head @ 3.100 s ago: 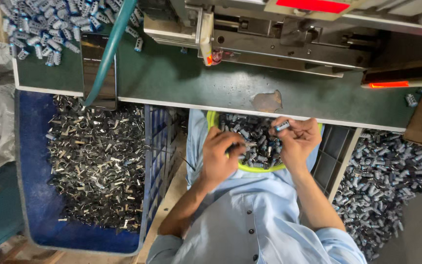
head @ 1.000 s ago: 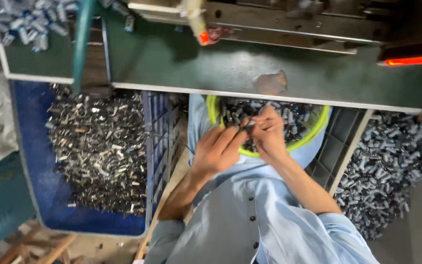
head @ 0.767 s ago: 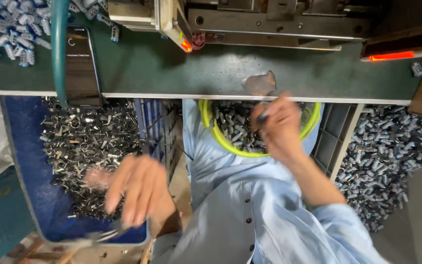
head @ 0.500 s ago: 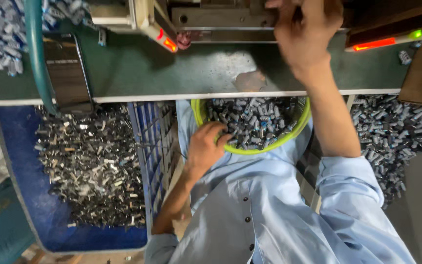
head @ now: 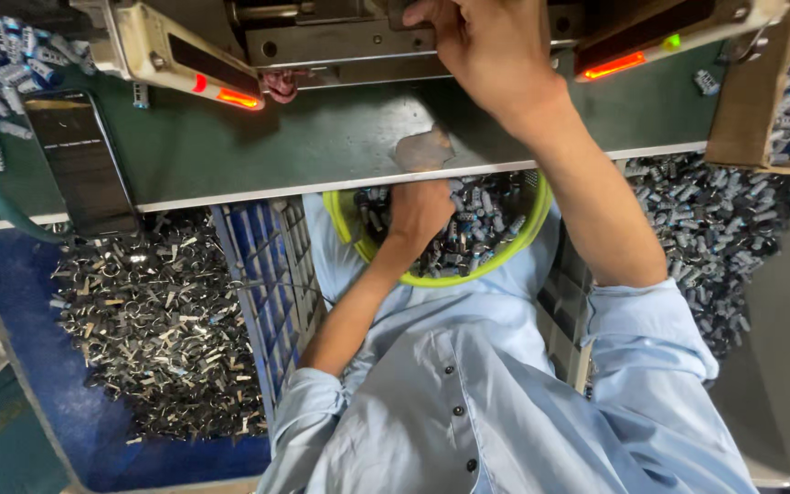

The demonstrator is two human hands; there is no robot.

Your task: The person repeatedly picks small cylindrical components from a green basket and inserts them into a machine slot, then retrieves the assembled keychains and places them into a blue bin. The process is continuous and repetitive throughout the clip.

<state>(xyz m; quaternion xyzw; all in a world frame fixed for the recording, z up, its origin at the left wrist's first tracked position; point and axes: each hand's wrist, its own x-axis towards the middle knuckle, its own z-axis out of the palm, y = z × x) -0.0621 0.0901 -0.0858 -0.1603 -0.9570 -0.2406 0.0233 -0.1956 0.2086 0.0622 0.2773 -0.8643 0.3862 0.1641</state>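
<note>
in round green bowl (head: 530, 240), left hand (head: 418, 212) (among small cylinders (head: 468, 240))

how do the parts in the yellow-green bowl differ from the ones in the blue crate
The parts in the bowl are stubby dark cylinders; those in the blue crate are thin, flat, shiny strips. The bowl's heap is small, under the left hand; the crate's spreads wide with no hand on it. Both are loose piles.

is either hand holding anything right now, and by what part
Cannot be told. The left hand is down among the small parts in the green bowl, fingers hidden. The right hand rests on the machine; no grip shows.
</note>
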